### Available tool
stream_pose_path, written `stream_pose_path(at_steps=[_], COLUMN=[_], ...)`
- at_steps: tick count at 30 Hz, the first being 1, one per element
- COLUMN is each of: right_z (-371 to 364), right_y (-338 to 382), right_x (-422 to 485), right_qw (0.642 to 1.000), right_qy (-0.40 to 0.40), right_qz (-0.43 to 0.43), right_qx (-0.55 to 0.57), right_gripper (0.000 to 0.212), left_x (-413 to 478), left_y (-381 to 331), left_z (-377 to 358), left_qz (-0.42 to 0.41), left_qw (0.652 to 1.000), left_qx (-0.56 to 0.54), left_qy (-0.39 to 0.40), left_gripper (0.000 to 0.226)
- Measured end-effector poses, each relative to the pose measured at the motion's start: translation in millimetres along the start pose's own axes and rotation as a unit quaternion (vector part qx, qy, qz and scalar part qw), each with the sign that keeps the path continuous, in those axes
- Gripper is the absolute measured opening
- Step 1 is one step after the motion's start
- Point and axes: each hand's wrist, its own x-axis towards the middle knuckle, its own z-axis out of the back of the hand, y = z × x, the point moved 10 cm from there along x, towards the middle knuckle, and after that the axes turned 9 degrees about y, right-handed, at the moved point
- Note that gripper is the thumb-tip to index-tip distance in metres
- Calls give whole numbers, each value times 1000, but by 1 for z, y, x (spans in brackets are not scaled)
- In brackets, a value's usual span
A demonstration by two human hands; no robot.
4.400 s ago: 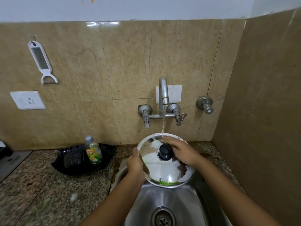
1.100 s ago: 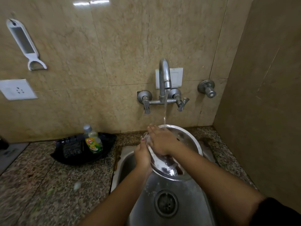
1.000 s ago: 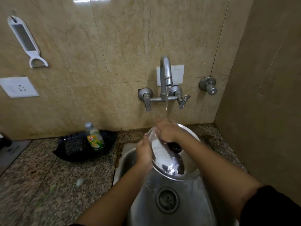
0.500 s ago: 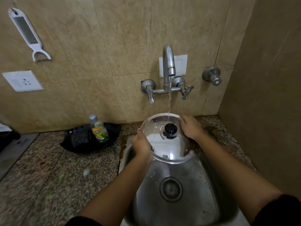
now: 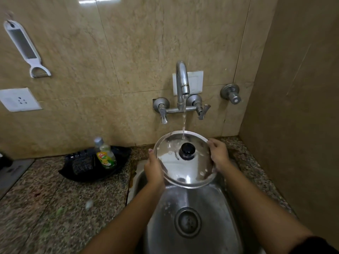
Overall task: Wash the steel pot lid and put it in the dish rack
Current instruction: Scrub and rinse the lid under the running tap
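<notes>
Two-handed grip, left hand point(image 5: 153, 170) and right hand point(image 5: 219, 155), tight on steel pot lid point(image 5: 191, 169); bottle point(image 5: 105, 155) label blurred

The sink point(image 5: 163, 220) sits in the counter point(image 5: 55, 208) at the right, its drain point(image 5: 187, 222) near the middle. Over the sink's far end is the pot lid point(image 5: 185, 169), knob point(image 5: 187, 150) facing up, with the left hand point(image 5: 154, 171) gripping its left rim and the right hand point(image 5: 219, 154) gripping its right rim. The tap point(image 5: 181, 85) is on the far wall above the lid, and a valve point(image 5: 231, 93) is to its right. Left of the sink a tray point(image 5: 122, 156) lies against the far wall, holding a bottle point(image 5: 105, 154) and, to the bottle's left, a scrubber point(image 5: 81, 162). Far left on the wall a peeler point(image 5: 25, 46) hangs above a socket point(image 5: 18, 99).
</notes>
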Motion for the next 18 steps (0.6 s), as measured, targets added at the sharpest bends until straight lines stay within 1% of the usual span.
stream_pose_path(at_steps=[2,4,5,6,7,8,9,10,11,12,13,14,15,18], right_z=[-14,-32,-41,-49,-55,-60,-65,-73,-83,-92,-96,-94,-88,-57], right_y=[22,36,43,49,54,59,64,70,72,70,64,57,49,25], right_x=[12,19,20,19,18,17,14,6,-5,-14,-18,-18,-15,-16], right_qw=[993,973,961,949,937,921,895,862,832,812,803,804,808,828], right_qy=[108,204,239,260,267,257,237,226,237,264,289,299,296,253], right_qz=[43,68,78,88,101,126,166,217,264,295,303,296,282,220], right_qx=[-26,-83,-115,-153,-200,-265,-340,-399,-426,-428,-423,-421,-424,-449], right_gripper=[23,25,26,28,29,30,32,34,37,41,43,44,45,48], left_x=[12,17,19,20,20,23,26,26,26,27,26,24,24,22], left_y=[-3,-9,-11,-11,-8,-6,-4,-5,-4,-3,-3,-1,1,3], left_z=[-4,-14,-18,-20,-21,-21,-19,-16,-14,-11,-11,-10,-8,4], left_qz=[34,54,55,57,60,56,49,44,39,35,33,37,41,57], left_qw=[999,993,989,985,984,985,988,990,991,992,993,994,994,996], left_qx=[5,47,80,113,120,109,104,102,101,99,98,93,86,63], left_qy=[36,89,110,115,119,117,107,91,77,64,59,54,45,-1], left_gripper=[52,53,55,56,53,50,47,45,45,43,41,39,40,42])
